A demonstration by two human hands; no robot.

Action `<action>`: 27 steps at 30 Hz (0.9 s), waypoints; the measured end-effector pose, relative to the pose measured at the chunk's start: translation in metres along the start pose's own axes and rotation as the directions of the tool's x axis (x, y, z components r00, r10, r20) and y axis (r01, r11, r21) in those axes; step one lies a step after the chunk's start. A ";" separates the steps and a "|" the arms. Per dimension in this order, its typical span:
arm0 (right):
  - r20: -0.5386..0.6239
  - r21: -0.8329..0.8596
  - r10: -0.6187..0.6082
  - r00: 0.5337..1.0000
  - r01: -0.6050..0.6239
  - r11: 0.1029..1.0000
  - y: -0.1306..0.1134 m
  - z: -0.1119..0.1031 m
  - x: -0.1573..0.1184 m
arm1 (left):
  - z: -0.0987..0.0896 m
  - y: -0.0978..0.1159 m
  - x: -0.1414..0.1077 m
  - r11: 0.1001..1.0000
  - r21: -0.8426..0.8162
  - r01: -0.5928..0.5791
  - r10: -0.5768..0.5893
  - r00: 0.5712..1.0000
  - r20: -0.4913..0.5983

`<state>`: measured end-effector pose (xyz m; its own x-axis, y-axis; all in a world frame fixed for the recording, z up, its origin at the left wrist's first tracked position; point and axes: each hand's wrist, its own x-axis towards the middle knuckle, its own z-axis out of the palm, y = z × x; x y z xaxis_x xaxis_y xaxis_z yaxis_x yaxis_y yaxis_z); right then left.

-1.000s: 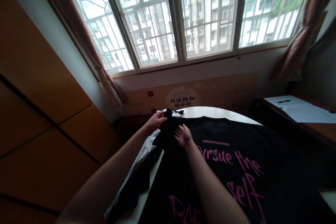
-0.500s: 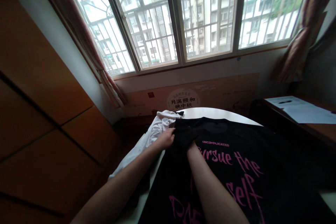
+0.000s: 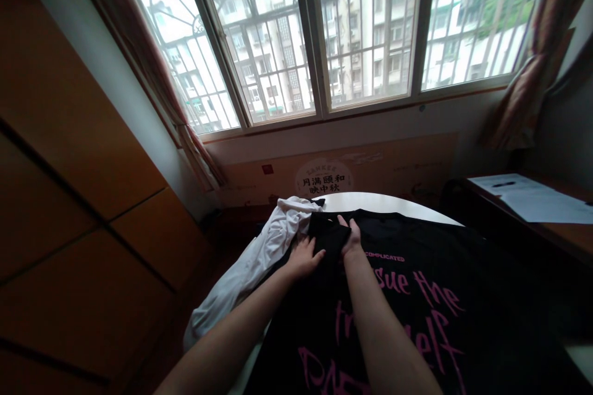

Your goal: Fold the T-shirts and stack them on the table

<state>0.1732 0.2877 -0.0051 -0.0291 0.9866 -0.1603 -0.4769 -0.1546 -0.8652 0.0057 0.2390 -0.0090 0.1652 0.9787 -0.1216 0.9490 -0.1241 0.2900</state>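
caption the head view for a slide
Both hands on a black shirt with pink lettering, spread over a white table beside a white garment.

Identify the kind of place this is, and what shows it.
Likely a room in a home: gathered curtains flank a barred window, wooden cabinet-like panels stand at left, and a black T-shirt lies on a white table.
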 end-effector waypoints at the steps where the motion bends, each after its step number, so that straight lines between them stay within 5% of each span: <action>1: -0.023 0.001 0.040 0.999 -0.040 0.999 -0.003 -0.004 0.001 | -0.002 0.001 0.000 1.000 -0.003 -0.002 0.002 1.000 -0.008; 5: -0.115 -0.195 0.029 0.993 -0.051 0.980 -0.010 -0.016 0.010 | -0.023 -0.003 -0.012 0.999 -0.025 -0.041 0.039 0.995 -0.090; 11: -0.117 -0.469 -0.016 0.993 -0.041 0.882 -0.004 -0.032 0.025 | -0.047 -0.026 -0.063 0.998 -0.043 -0.039 0.033 0.990 -0.140; 15: -0.122 -0.628 -0.038 0.992 -0.048 0.777 -0.001 -0.048 0.027 | -0.038 -0.025 -0.085 0.997 0.064 -0.031 0.035 0.998 -0.060; 19: -0.091 -0.705 -0.026 0.996 -0.046 0.708 0.000 -0.053 0.025 | -0.024 -0.013 -0.085 0.962 0.272 0.018 0.015 0.993 -0.116; 27: -0.038 -0.716 -0.032 0.999 -0.005 0.698 0.003 -0.049 0.023 | -0.017 -0.009 -0.081 0.927 0.374 -0.038 0.088 0.989 -0.116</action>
<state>0.2141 0.3074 -0.0343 0.0196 0.9884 -0.1503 0.2968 -0.1493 -0.9432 -0.0208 0.1631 0.0139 0.2154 0.9764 0.0155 0.9735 -0.2135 -0.0819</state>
